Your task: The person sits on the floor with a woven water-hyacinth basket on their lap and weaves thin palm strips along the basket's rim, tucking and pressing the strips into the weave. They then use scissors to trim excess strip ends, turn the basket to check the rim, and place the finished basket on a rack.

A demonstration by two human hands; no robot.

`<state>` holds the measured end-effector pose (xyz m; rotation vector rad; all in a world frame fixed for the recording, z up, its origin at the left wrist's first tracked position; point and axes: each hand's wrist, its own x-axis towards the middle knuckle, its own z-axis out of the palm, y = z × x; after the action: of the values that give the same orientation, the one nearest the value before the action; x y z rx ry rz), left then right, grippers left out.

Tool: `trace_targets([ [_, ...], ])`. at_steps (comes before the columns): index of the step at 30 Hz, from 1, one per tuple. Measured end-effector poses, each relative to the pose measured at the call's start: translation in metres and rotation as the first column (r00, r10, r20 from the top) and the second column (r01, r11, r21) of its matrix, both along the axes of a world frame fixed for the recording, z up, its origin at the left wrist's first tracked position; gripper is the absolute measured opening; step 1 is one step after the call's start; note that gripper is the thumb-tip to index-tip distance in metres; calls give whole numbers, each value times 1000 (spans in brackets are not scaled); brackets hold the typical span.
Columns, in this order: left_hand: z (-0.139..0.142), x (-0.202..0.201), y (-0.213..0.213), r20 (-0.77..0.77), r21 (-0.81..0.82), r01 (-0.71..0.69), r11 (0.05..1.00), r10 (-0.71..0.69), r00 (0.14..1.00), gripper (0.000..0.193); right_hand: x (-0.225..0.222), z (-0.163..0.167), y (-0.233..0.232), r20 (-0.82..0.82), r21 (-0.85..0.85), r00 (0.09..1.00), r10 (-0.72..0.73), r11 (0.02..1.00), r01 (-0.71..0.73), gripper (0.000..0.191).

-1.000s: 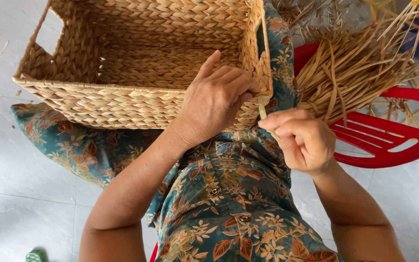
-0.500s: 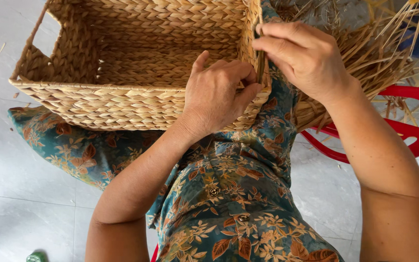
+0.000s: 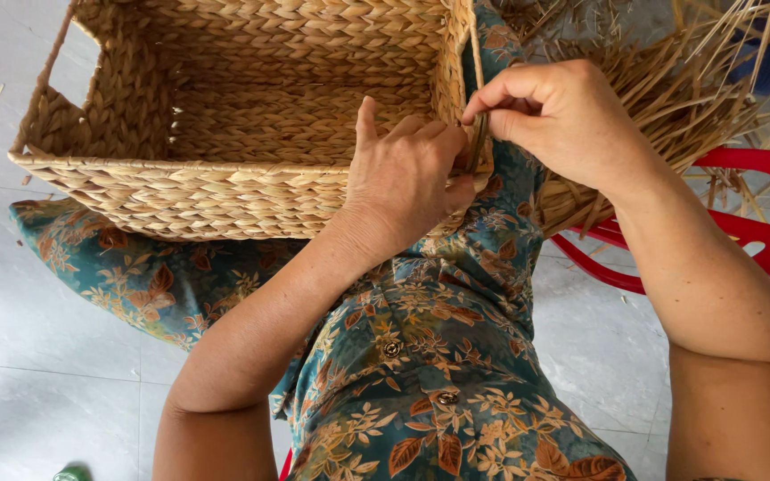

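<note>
A rectangular woven straw basket (image 3: 225, 191) rests on my lap, over floral-patterned clothing. My left hand (image 3: 407, 178) grips the basket's near right corner, fingers curled over the rim. My right hand (image 3: 559, 116) is just right of that corner, thumb and forefinger pinching a thin straw strand (image 3: 479, 142) that runs down along the basket's right wall. The two hands nearly touch at the corner.
A bundle of loose dried straw (image 3: 670, 98) lies on a red plastic chair (image 3: 759, 232) to the right. Pale tiled floor (image 3: 37, 356) surrounds me. A small green object (image 3: 71, 474) sits at the bottom left edge.
My right hand rose from beside my lap to the basket's right corner and now pinches the strand at the rim. My left hand stayed on the corner.
</note>
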<state>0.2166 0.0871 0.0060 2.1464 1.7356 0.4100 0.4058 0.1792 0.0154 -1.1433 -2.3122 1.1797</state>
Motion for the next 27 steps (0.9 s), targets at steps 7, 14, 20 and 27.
trace_targets([
  [7, -10, -7, -9, 163, 241, -29, 970, -11, 987, 35, -4, -1, 6, -49, -104, 991, 124, 986, -128, 21],
  [14, -12, -11, -11, 224, 325, -32, 945, -45, 973, 38, -9, -5, 22, 21, -195, 973, 229, 956, -220, 26],
  [20, -13, -9, -11, 209, 322, -29, 946, -41, 977, 40, -14, -10, 25, 35, -405, 984, 176, 903, -147, 27],
  [27, -12, -13, -9, 280, 325, -10, 946, -86, 956, 37, -7, -4, 17, 175, -9, 954, 242, 970, -245, 22],
])
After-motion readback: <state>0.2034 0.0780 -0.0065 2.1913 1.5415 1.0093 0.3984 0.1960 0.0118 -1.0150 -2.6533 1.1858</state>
